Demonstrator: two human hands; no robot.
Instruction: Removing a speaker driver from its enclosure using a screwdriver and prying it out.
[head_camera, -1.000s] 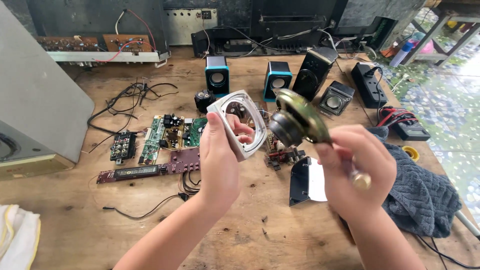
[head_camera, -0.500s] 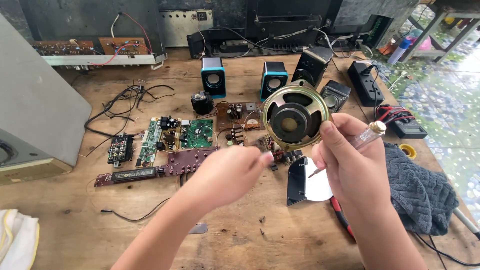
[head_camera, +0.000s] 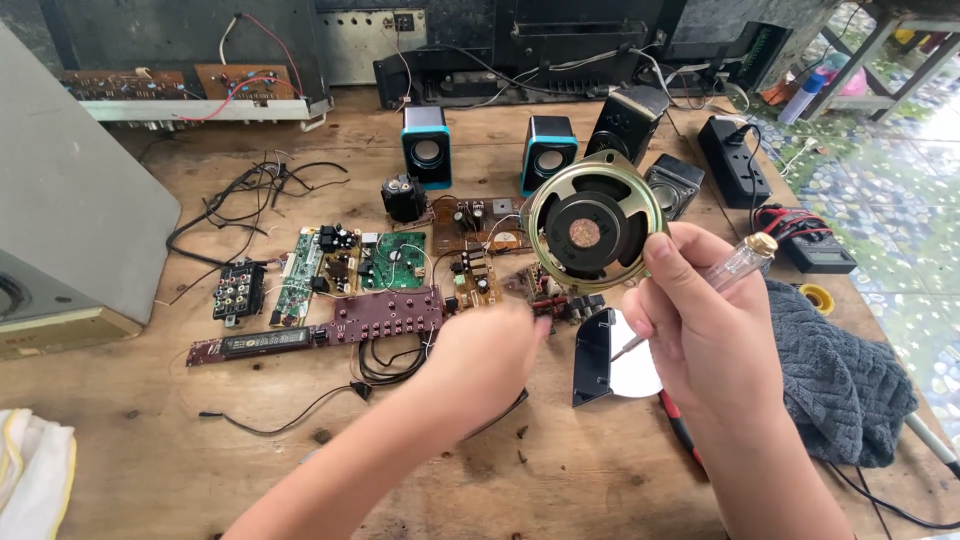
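I judge the inspection step underway: my right hand (head_camera: 705, 335) pinches the round brass-framed speaker driver (head_camera: 590, 225) and a clear-handled screwdriver (head_camera: 725, 270) above the brown button-studded circuit board (head_camera: 385, 315), where my left hand (head_camera: 485, 355) (fingers curled, grip unclear) needs careful placing.

Glossy brass-toned metal speaker frame (head_camera: 592, 232) with matt black magnet back, clear plastic screwdriver handle (head_camera: 735, 262) just right of the speaker, matt knitted grey cloth (head_camera: 838, 375) further right, rough scuffed wooden desk (head_camera: 150, 410) beneath, glossy plastic blue speaker boxes (head_camera: 427, 147) behind
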